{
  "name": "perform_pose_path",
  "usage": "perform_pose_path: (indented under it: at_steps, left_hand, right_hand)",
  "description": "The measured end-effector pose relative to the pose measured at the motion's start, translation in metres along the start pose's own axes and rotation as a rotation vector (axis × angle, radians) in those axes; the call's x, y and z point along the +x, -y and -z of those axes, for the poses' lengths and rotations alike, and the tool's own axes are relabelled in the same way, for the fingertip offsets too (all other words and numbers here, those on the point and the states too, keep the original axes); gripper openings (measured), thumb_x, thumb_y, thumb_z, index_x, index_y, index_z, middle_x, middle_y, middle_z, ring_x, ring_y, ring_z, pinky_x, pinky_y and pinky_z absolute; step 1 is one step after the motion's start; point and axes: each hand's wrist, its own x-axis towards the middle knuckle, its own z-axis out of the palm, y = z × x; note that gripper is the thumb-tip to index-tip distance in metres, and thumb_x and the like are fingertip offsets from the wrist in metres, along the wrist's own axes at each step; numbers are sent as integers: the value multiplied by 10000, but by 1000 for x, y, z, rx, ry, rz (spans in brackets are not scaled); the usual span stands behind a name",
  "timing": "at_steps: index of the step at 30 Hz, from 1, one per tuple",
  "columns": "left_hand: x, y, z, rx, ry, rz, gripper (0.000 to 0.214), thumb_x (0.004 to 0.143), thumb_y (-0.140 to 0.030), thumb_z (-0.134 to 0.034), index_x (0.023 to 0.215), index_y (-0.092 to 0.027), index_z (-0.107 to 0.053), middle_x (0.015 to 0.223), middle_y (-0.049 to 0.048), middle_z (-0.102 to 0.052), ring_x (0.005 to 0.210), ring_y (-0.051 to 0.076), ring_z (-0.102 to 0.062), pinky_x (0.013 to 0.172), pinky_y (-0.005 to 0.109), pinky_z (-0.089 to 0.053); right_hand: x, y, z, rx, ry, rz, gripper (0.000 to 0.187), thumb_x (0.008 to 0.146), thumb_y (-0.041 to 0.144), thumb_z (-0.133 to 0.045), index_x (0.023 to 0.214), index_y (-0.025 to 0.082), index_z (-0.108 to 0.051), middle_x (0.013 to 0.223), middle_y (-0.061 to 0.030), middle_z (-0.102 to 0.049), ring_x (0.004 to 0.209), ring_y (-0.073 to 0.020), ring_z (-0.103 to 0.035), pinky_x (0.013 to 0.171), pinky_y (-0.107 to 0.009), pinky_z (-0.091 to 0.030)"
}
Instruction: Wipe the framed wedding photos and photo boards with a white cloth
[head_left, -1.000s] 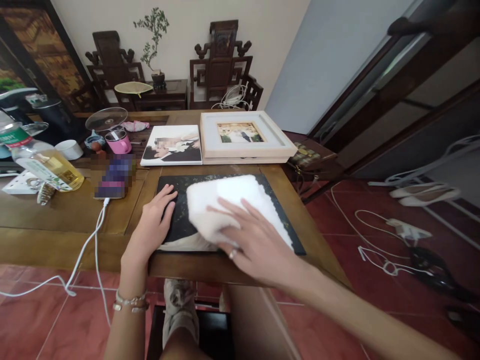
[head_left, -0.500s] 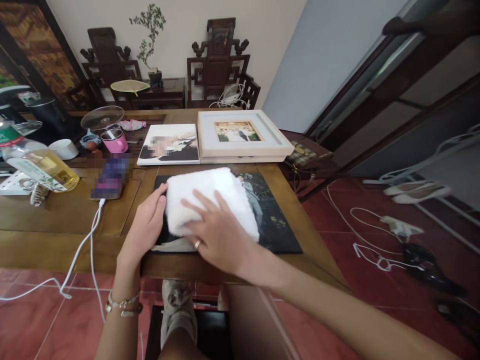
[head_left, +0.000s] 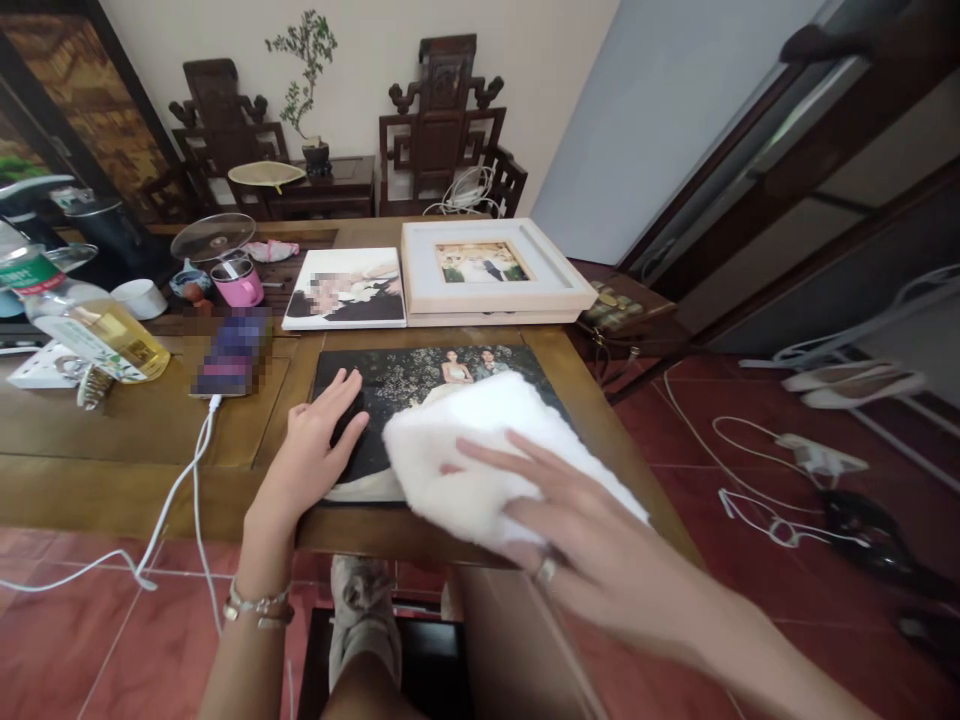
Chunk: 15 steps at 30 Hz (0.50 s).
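Note:
A dark photo album (head_left: 375, 390) with a couple pictured on it lies flat near the table's front edge. My left hand (head_left: 319, 435) rests open on its left side, fingers stretched out. Over the lower right of the album lies a folded, fluffy white towel (head_left: 480, 420), which hides part of the picture and hangs past the album's right edge. My right hand (head_left: 555, 520), slightly blurred, presses on the towel and grips it, with its fingers spread along the top. The thumb is mostly hidden.
Behind the album stand a white-edged photo panel (head_left: 345, 290) and a pale wooden picture frame (head_left: 495, 310). To the left are a phone (head_left: 231, 352) on a white cable (head_left: 196, 465), a bottle (head_left: 112, 335) of yellow liquid, a hair claw (head_left: 95, 385) and a pink mug (head_left: 240, 285).
My right hand has slid the towel right and toward me, uncovering the couple and the album's left part. My left hand has come off the towel's edge and now lies flat on the album.

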Motion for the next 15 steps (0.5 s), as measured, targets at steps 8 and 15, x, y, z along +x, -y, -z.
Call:
perform_pose_path:
  at_steps: [8,15]
  left_hand:
    - [2,6,-3,11,-39,-9,458,974,-321,-421,1410,-195,-477,1484,118,-476,1420,255,-377,1124,502,-333]
    - [3,10,-2,19,-68,-26,371,961,-309,-434,1276,-211,-605,1336,104,-618,1233,280,-574,1042,461,-436]
  right_hand:
    - [89,-37,-1,314,-104,-246,285,962,385,-464,898,218,-686,1094,-53,-727,1091,-280,-632,1001,-467,-438]
    - [181,-25,-18,490,26,-66,306,953,360,-509,1101,171,-699,1198,-62,-694,1112,-227,-600,973,-317,-401]
